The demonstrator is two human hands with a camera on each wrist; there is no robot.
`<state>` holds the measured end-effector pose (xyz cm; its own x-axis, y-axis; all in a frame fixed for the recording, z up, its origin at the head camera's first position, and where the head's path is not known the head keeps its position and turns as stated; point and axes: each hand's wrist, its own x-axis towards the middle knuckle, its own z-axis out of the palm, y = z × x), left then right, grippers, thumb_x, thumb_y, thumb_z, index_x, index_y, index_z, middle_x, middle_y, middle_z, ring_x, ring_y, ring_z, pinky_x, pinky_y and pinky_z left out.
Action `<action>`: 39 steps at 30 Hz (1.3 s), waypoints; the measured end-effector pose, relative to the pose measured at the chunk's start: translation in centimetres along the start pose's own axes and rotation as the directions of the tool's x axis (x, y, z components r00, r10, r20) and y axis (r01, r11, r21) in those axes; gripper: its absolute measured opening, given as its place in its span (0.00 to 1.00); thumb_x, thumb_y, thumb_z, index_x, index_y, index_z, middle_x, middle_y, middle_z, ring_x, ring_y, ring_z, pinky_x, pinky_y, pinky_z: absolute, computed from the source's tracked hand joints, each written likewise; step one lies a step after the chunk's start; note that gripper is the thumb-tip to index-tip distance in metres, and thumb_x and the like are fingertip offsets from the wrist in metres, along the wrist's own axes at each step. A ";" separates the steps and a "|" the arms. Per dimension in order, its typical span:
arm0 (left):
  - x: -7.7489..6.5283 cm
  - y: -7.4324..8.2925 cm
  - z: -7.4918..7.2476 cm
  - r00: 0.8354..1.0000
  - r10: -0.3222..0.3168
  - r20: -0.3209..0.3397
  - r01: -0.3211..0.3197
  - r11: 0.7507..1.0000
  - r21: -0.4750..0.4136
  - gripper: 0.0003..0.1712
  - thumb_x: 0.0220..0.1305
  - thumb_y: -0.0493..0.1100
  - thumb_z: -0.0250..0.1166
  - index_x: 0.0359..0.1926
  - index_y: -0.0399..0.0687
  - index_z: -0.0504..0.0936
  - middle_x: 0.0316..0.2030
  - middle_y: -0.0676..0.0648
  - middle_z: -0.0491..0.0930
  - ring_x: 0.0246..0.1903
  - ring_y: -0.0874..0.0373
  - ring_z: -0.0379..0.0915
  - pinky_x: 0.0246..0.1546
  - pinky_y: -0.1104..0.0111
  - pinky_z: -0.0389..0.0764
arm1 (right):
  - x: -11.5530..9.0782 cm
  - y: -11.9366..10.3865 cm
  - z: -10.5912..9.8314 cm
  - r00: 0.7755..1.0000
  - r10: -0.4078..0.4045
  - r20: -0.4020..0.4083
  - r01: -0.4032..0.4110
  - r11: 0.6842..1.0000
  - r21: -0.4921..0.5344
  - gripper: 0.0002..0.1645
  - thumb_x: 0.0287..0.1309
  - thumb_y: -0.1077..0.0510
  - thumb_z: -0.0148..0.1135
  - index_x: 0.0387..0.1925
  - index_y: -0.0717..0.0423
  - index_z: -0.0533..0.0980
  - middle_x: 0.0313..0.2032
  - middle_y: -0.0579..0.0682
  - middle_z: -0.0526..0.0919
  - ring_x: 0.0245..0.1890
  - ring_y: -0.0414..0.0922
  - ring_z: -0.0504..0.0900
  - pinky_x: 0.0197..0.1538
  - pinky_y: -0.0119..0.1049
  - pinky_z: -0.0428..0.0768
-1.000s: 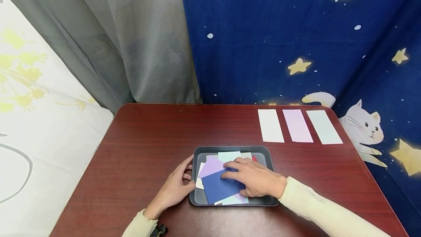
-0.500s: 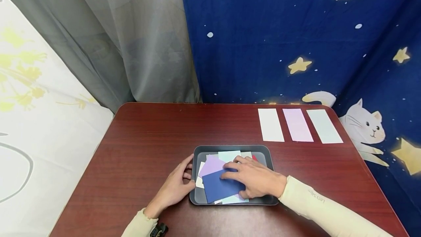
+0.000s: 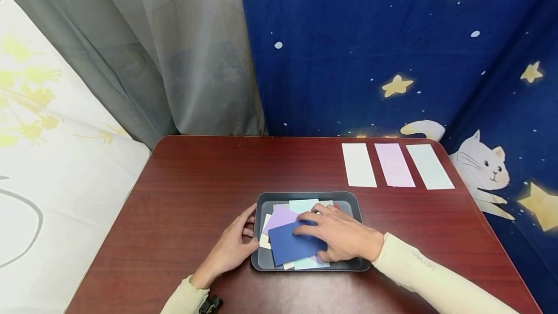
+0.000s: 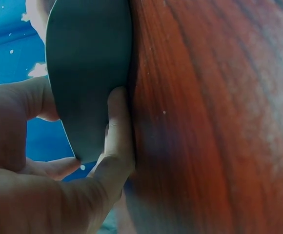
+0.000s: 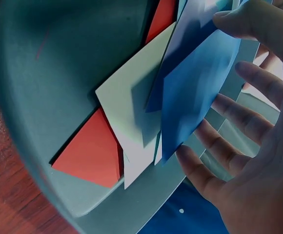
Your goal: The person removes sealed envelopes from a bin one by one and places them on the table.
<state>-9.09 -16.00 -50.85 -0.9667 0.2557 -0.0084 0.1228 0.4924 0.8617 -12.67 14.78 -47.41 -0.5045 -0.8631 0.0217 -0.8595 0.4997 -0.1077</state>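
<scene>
A dark grey tray (image 3: pixel 307 197) holds a loose pile of coloured paper cards. My left hand (image 3: pixel 235 248) holds the tray's left side, fingers along the outer wall and at the rim (image 4: pixel 53 63). Over the pile, my right hand (image 3: pixel 340 231) pinches a dark blue card (image 3: pixel 287 248); its thumb and fingertips sit at the card's edges in the right wrist view. Beneath lie a purple card (image 3: pixel 279 219), a pale mint card (image 3: pixel 302 206), a pale green card (image 5: pixel 127 87) and a red card (image 5: pixel 95 153). The right hand hides part of the pile.
On the brown table (image 3: pixel 209 173), a white card (image 3: pixel 359 166), a lilac card (image 3: pixel 394 166) and a pale mint card (image 3: pixel 429 166) lie in a row at the back right. Behind hang a grey curtain (image 3: pixel 196 52) and a blue star-patterned curtain (image 3: pixel 340 52).
The blue card has shifted slightly right and away from the tray's front edge with my right hand. My left hand stays at the tray's side.
</scene>
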 end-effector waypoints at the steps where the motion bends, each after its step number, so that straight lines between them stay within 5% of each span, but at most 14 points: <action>1: 0.0 0.0 0.0 1.000 0.001 0.000 -0.001 1.000 0.001 0.49 0.51 0.30 0.61 0.76 0.53 0.59 0.53 0.47 0.74 0.39 0.58 0.76 0.42 0.65 0.79 | -0.1 0.0 0.0 1.000 0.002 0.001 -0.002 1.000 0.000 0.42 0.49 0.38 0.71 0.67 0.31 0.69 0.65 0.44 0.69 0.55 0.45 0.67 0.49 0.47 0.74; 21: -0.4 0.4 0.0 1.000 -0.003 0.005 0.003 1.000 0.030 0.48 0.52 0.30 0.61 0.76 0.50 0.58 0.53 0.47 0.73 0.39 0.57 0.76 0.41 0.68 0.79 | -1.4 0.3 -1.0 0.998 0.024 -0.057 -0.026 0.999 -0.032 0.40 0.48 0.37 0.68 0.66 0.33 0.71 0.63 0.45 0.71 0.56 0.47 0.68 0.52 0.52 0.72; 39: -0.6 0.4 -0.5 1.000 0.021 0.003 -0.022 0.998 0.066 0.48 0.50 0.29 0.61 0.75 0.47 0.59 0.52 0.47 0.73 0.39 0.56 0.77 0.41 0.67 0.80 | -3.6 1.0 -2.0 0.993 0.069 -0.098 -0.074 0.996 -0.042 0.38 0.49 0.37 0.65 0.65 0.34 0.72 0.64 0.47 0.69 0.55 0.45 0.67 0.52 0.45 0.69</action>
<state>-8.53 -16.35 -50.26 -0.9633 0.2683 0.0088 0.1580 0.5403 0.8265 -11.91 18.55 -45.62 -0.5683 -0.8152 0.1120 -0.8228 0.5644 -0.0670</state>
